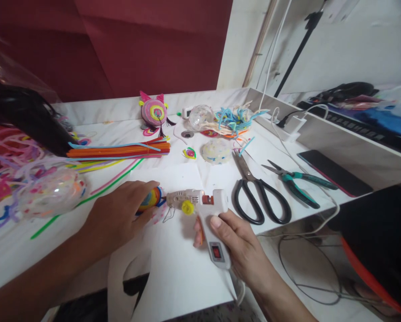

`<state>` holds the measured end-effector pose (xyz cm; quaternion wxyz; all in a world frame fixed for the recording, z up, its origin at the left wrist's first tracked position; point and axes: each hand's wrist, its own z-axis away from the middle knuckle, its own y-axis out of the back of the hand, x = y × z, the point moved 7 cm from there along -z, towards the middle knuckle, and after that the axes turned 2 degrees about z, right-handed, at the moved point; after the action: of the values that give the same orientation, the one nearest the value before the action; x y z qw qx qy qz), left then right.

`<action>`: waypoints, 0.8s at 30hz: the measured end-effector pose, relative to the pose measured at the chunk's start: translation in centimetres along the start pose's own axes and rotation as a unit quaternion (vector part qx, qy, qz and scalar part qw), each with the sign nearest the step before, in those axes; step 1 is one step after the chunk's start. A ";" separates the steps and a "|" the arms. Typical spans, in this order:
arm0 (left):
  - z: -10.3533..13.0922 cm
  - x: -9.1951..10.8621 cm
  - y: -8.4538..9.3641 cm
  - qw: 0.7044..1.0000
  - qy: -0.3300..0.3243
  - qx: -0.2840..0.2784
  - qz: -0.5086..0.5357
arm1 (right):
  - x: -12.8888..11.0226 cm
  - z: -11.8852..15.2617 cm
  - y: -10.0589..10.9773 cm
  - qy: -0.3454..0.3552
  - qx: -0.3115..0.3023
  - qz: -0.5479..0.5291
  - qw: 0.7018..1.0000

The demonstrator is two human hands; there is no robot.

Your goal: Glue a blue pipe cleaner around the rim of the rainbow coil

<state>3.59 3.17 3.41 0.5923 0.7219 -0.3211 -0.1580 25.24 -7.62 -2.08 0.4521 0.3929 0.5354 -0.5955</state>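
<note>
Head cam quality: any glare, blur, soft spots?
Head view: glints on the clear plastic dome at left; same view, white lettering at far right is soft and hard to read; same view, glue gun and scissors read clearly enough.

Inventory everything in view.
Glue gun: one, white, centre
Coiled piece: one, multicoloured, left of gun
Paper: count unclear, white, below gun
Scissors: one, black handles, right of gun
Pliers: one, teal handles, right of scissors
Phone: one, dark, right of pliers
Stem bundle: one, mostly orange, left
Loose strands: many, multicoloured, left
Strand pile: one, blue and cream, back
Rounded pieces: three, translucent, left and back
Eared figure: one, mostly pink, back
Eye-shaped piece: one, multicoloured, centre
Cables: several, white, right
Backdrop: one, dark red, upper left
Table: one, white, throughout
Left hand: one, holding coiled piece
Right hand: one, gripping gun
</note>
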 end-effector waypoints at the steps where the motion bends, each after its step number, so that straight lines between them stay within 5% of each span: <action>1: 0.0 0.0 0.0 1.000 -0.001 -0.006 -0.002 | 0.2 0.1 0.0 -0.005 0.002 -0.007 1.000; 14: -0.2 0.2 0.2 1.000 0.013 -0.015 0.003 | -0.4 0.6 -0.3 -0.020 -0.028 -0.018 0.999; 24: -0.2 0.0 0.3 1.000 0.022 -0.008 0.015 | -0.1 -0.8 0.2 -0.031 0.006 -0.034 0.999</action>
<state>3.64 3.35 3.70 0.6070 0.7155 -0.3180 -0.1358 25.46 -6.78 -2.09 0.4457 0.3585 0.5308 -0.6254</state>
